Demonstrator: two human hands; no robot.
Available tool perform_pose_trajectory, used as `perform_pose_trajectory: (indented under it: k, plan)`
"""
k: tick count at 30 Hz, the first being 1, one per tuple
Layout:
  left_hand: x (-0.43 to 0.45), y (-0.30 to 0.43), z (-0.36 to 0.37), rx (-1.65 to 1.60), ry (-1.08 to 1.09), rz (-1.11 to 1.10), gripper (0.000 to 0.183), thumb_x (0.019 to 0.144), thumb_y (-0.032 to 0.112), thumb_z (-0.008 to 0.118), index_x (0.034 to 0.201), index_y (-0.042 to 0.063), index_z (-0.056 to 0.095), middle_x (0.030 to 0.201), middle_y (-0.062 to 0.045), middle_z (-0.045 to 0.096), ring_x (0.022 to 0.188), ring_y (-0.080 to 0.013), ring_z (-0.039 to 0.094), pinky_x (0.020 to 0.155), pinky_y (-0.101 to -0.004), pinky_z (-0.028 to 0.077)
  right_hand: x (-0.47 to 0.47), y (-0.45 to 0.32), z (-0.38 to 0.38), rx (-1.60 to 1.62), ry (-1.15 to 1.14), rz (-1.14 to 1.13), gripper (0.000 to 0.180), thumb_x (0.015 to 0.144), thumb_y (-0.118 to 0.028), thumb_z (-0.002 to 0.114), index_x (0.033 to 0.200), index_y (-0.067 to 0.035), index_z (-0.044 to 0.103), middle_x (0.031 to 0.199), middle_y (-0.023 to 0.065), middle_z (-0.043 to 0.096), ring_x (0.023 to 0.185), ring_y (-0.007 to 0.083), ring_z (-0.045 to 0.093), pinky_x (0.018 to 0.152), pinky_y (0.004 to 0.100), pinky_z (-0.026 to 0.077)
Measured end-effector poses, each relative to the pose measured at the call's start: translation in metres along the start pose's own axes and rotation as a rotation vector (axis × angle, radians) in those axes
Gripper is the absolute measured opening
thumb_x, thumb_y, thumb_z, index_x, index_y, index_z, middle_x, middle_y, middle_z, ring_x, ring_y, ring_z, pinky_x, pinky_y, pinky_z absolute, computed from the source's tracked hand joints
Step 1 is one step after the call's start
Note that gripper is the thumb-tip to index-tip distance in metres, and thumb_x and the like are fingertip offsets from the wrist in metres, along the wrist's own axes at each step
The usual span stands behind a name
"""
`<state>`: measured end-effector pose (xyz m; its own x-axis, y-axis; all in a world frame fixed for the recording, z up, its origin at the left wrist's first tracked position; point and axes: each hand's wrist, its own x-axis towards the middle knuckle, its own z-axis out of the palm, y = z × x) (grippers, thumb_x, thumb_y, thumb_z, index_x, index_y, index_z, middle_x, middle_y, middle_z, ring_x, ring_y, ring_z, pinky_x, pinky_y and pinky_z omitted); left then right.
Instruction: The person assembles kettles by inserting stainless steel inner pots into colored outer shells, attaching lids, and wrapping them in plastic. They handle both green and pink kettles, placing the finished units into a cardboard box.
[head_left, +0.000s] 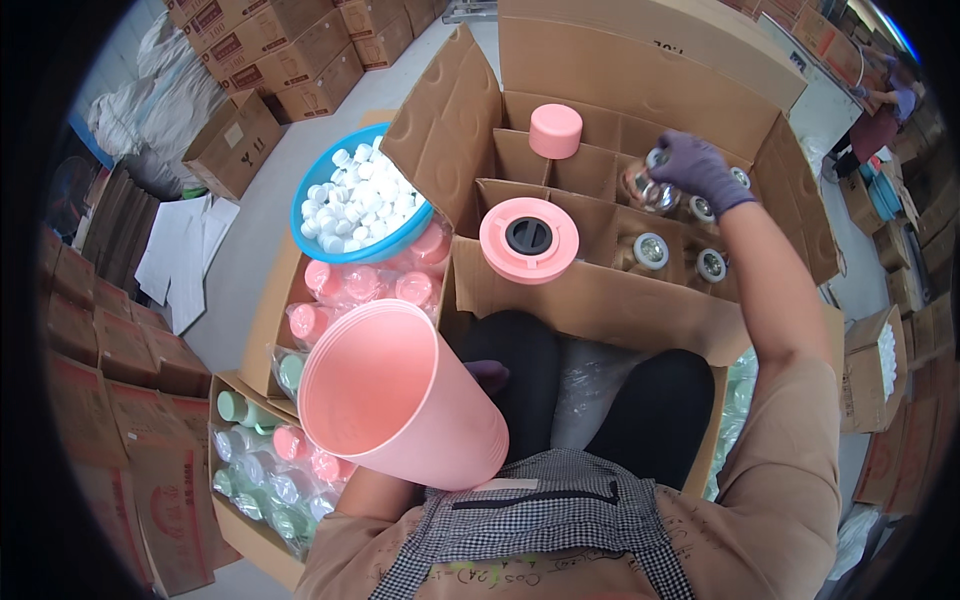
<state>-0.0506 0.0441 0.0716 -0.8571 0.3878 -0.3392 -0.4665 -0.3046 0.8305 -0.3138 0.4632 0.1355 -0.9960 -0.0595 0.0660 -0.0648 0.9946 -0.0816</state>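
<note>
A large pink plastic flask body (450, 405), its wide mouth tilted up to the left, is held over my lap. My left hand (489, 375) grips it from behind; only a gloved thumb shows. In a compartment of the divided carton, my right hand (697, 169), in a purple glove, has hold of a silvered glass flask liner (651, 191) by its neck end. More liners with white-ringed tops, such as one liner (651, 250), stand in neighbouring compartments. A pink screw lid (556, 131) and a pink collar with a black stopper (529, 238) rest on the cardboard dividers.
A blue basin (300, 225) of small white caps (356, 199) sits at left on a carton of bagged pink bottles (361, 283). Below it is a carton of green and pink bottles (262, 465). Stacked cartons (285, 60) line the back. Another person (885, 112) stands far right.
</note>
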Motion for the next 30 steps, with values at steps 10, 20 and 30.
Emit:
perform_pose_trajectory:
  k: [10,20,30]
  plan:
    - [0.096,-0.028,0.013,-0.282,-0.212,0.414,0.065,0.107,0.048,0.042,0.156,0.005,0.037,0.166,-0.018,0.025,0.150,-0.0324,0.030,0.125,-0.0442,0.026,-0.252,0.052,-0.029,1.449,0.387,0.164,0.035,0.098,-0.025,0.061,0.124,-0.001,0.058,0.102,0.0086,0.067,0.091,0.0176,0.067,0.074,0.0313,0.055]
    - [0.036,-0.030,0.035,-0.067,-0.212,0.406,0.053,0.104,0.038,0.049,0.144,0.004,0.048,0.148,-0.015,0.040,0.135,-0.0286,0.044,0.115,-0.0420,0.036,-0.438,-0.093,0.109,1.757,-0.510,0.474,0.071,0.090,-0.013,0.074,0.151,0.002,0.042,0.139,0.0134,0.059,0.130,0.0220,0.056,0.112,0.0370,0.044]
    - [0.054,-0.009,0.065,0.584,-0.186,0.564,0.038,0.099,0.026,0.058,0.130,0.003,0.061,0.125,-0.014,0.059,0.114,-0.0262,0.059,0.101,-0.0400,0.047,-0.297,-0.076,-0.031,0.611,-0.497,-0.062,0.071,0.086,-0.051,0.074,0.130,0.002,0.059,0.112,0.0195,0.069,0.107,0.0284,0.067,0.095,0.0395,0.051]
